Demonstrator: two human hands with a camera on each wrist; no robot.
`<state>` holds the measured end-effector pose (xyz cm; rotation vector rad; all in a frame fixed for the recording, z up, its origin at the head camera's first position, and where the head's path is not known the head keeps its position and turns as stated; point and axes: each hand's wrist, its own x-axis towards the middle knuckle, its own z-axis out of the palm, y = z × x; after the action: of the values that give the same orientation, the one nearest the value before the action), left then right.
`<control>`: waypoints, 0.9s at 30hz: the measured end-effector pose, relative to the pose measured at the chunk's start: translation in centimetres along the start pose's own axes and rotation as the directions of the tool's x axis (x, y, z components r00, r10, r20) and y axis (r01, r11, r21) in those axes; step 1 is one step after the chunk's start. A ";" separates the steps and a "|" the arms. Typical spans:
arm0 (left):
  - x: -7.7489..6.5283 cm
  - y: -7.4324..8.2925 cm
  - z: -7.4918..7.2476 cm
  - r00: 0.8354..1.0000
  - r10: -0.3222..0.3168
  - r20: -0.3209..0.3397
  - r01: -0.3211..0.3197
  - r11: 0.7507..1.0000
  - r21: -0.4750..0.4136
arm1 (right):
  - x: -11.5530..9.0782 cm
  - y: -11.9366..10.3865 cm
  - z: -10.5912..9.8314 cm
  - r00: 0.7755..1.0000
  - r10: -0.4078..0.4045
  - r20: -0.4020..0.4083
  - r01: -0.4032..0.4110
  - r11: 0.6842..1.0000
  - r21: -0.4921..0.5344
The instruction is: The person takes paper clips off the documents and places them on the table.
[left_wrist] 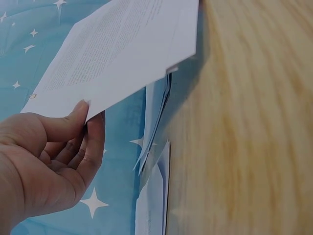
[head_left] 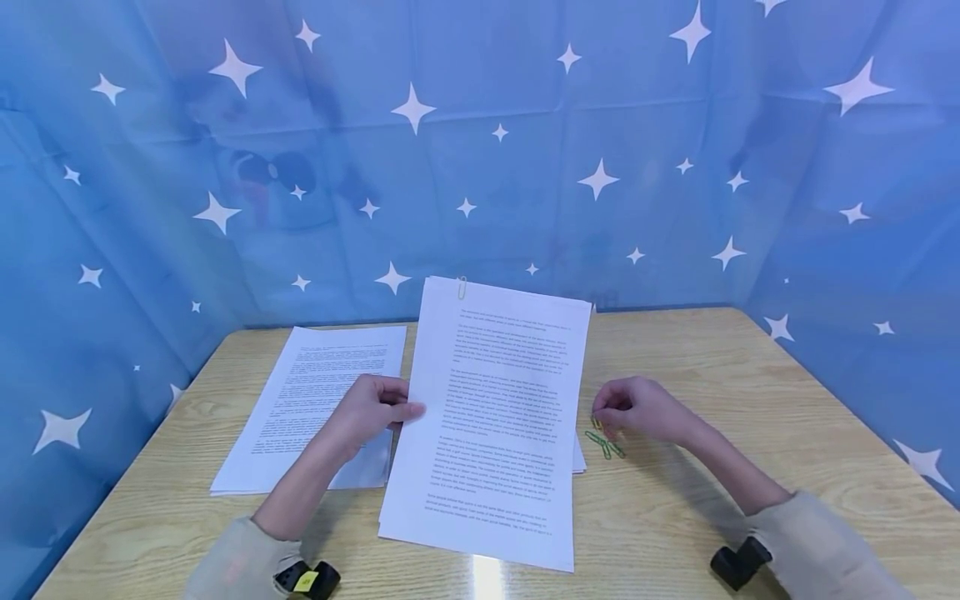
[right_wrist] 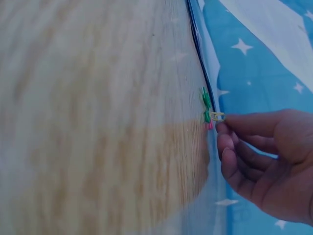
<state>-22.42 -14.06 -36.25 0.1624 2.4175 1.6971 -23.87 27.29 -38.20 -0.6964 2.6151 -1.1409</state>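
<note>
My left hand [head_left: 371, 417] pinches the left edge of a few printed sheets [head_left: 495, 417], thumb in front, holding them tilted up off the table. A pale paper clip [head_left: 462, 288] sits on their top edge near the left corner. To the right of the sheets, my right hand [head_left: 641, 408] is low over the table. In the right wrist view its thumb and forefinger pinch a yellow paper clip [right_wrist: 217, 116]. Right beside those fingertips lie several green paper clips [right_wrist: 206, 100], and a pink one [right_wrist: 211, 126] shows just below them.
A stack of printed paper [head_left: 322, 392] lies on the wooden table [head_left: 750, 367] at the left, partly behind my left hand. Another paper's corner [head_left: 578, 458] shows from under the raised sheets. A blue curtain with white stars [head_left: 480, 167] hangs behind the table.
</note>
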 end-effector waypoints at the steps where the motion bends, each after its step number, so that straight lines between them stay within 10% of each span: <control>1: 0.0 0.0 0.0 1.000 0.001 0.001 -0.001 1.000 -0.001 | 0.0 0.0 0.0 1.000 0.001 0.000 -0.001 1.000 -0.004; 27: 0.1 -0.1 0.1 1.000 0.003 0.012 -0.003 1.000 -0.012 | -0.3 -2.3 -2.2 0.969 -0.029 -0.247 0.042 0.998 0.046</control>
<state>-22.50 -13.96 -36.37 0.1740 2.3991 1.7060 -23.60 27.46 -35.05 -0.6299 2.7717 -1.3810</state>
